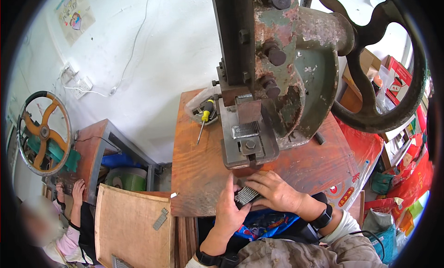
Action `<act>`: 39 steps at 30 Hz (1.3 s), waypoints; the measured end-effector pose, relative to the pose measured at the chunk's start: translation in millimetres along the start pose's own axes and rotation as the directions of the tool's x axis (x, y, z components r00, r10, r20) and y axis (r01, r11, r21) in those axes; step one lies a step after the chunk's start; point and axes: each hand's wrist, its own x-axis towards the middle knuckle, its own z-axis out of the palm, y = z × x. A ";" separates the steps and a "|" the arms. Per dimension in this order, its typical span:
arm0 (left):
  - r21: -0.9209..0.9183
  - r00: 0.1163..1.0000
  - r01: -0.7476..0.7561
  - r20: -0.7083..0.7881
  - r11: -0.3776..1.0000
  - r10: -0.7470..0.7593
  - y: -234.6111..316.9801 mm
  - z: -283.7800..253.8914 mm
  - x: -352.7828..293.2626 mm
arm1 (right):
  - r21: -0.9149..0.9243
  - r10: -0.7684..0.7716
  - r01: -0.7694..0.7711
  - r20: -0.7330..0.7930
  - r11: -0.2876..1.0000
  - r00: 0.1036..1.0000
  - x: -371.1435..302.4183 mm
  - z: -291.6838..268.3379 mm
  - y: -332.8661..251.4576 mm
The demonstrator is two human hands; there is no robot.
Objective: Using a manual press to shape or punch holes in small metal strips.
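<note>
Close to the wooden table's front edge, my left hand and my right hand are both closed on a small bundle of thin grey metal strips. The strips lie side by side, tilted, with my left thumb along their near side and my right fingers over the far side. Just beyond my hands stands a worn green hand press. On its base, a ribbed metal piece sits beneath the ram, behind a bolt.
A yellow-and-black screwdriver rests on a plastic bag left of the press. The press's large handwheel overhangs the right side. A wooden board at left bears a grey ribbed piece. Another person's hand is at the far left, below another handwheel.
</note>
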 end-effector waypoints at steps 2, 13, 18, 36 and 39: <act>0.042 1.000 -0.005 -0.008 0.999 0.005 2.5 -1.0 -0.5 | 0.127 0.134 -0.130 -0.025 0.983 0.991 -4.6 -0.5 1.6; -0.204 0.999 0.034 0.022 0.978 -0.030 -10.7 2.5 -3.9 | -0.022 0.010 -0.009 0.030 1.000 1.000 0.5 10.3 -4.5; -0.143 0.999 0.041 0.001 0.989 -0.041 -8.3 5.1 -3.0 | -0.346 -0.011 0.055 0.126 0.937 0.992 1.6 9.0 -18.6; 0.107 0.999 -0.048 0.005 0.993 0.048 -4.5 5.9 -0.4 | -0.273 0.206 -0.217 -0.069 0.937 0.976 -25.1 -5.3 7.6; 0.113 0.999 -0.054 0.010 0.992 0.053 0.9 5.9 1.5 | -0.232 0.172 -0.186 -0.079 0.955 0.982 -27.7 -6.6 8.7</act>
